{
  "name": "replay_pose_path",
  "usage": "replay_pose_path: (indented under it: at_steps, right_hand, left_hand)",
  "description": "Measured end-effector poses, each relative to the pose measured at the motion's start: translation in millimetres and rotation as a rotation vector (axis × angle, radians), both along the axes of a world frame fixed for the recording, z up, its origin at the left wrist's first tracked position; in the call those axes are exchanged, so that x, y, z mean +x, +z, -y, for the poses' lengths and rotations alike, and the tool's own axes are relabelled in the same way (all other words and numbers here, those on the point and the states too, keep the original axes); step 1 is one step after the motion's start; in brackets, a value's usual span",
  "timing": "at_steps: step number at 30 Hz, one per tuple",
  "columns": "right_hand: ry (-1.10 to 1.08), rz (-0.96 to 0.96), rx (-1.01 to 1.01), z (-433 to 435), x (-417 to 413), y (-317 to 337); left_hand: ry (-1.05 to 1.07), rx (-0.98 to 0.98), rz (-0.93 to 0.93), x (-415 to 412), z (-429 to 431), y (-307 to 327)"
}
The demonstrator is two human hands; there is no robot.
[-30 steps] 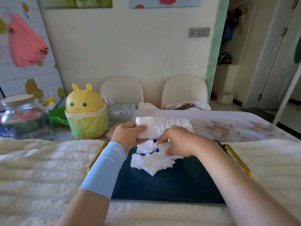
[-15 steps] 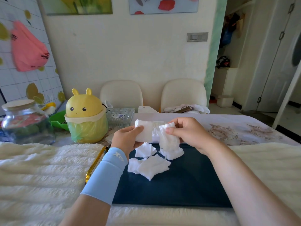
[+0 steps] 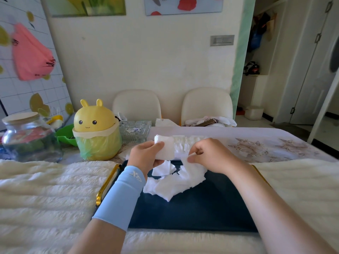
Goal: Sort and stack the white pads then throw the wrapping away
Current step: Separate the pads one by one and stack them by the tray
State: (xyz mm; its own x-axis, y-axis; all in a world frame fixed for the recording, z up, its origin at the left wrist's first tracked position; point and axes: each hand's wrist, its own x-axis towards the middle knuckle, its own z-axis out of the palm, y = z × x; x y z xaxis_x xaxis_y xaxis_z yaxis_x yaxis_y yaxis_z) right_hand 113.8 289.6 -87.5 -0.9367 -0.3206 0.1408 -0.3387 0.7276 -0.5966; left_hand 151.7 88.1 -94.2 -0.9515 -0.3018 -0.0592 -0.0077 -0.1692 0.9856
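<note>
Home dining area. Table (image 3: 256,136) had a floral-print cover, two cream chairs (image 3: 136,105) pushed against the far wall. Food-themed prints (image 3: 183,5) hung above, a wall switch plate (image 3: 222,40) beside them. Household clutter sat on the table: yellow bunny-shaped desktop bin (image 3: 95,129) with a bag liner, lidded glass jar (image 3: 27,136), glass dish (image 3: 135,130). Open doorway (image 3: 256,61) at right led to a hallway with hanging bags.

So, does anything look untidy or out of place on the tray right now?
Yes. The white pads on the dark tray lie in a loose, overlapping heap at crooked angles, not a neat stack. The left hand grips the wrapped pack; the right hand pinches a pad.
</note>
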Motion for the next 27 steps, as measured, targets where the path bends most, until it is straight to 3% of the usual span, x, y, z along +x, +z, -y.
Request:
replay_pose_path:
  at_steps: [4,10,12,18,27]
  right_hand:
    - [0.029,0.044,0.012,-10,0,8]
    - [0.056,0.073,-0.575,-11,5,25]
    - [0.075,0.108,-0.680,-7,8,27]
    - [-0.006,0.068,-0.665,10,12,23]
    - [-0.006,-0.084,-0.644,19,17,31]
  left_hand:
    - [-0.049,0.057,0.013,3,-2,2]
    - [-0.019,0.076,0.018,1,-2,1]
    - [-0.063,0.114,0.038,1,-3,1]
    - [-0.267,0.242,0.074,7,-16,10]
    - [-0.343,0.260,0.069,11,-19,11]
